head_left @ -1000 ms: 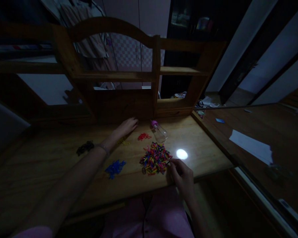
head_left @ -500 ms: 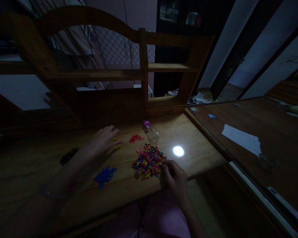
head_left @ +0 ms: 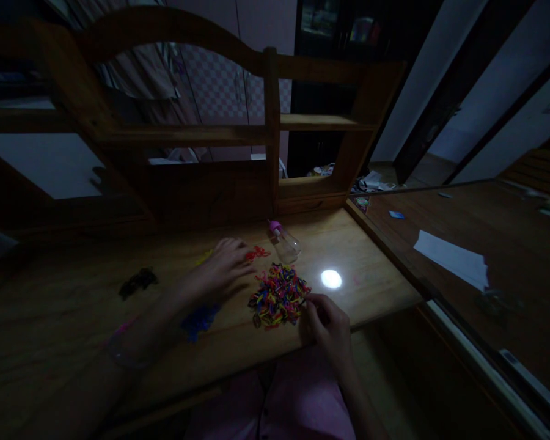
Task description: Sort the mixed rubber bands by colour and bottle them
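My left hand (head_left: 228,261) hovers over the desk by the small pile of red rubber bands (head_left: 258,252), fingers loosely apart and a little blurred; nothing shows in it. Behind its wrist lie yellow rubber bands (head_left: 203,256), partly hidden. Blue rubber bands (head_left: 200,320) lie below that forearm, and black ones (head_left: 138,282) sit to its left. A mixed heap of colourful rubber bands (head_left: 279,296) is between the hands. At the heap's right edge, the fingertips of my right hand (head_left: 330,324) pinch what looks like a dark rubber band.
A clear bottle with a pink cap (head_left: 286,244) lies behind the heap. The wooden desk (head_left: 371,269) has a shelf unit (head_left: 187,135) along its back and a bright light spot at right. White paper (head_left: 451,258) and a blue card (head_left: 396,214) lie on the brown surface beyond.
My left hand has drawn back from the rear of the desk, past the yellow bands, then rightward toward the red ones. My right hand stays at the heap's edge. The view has shifted.
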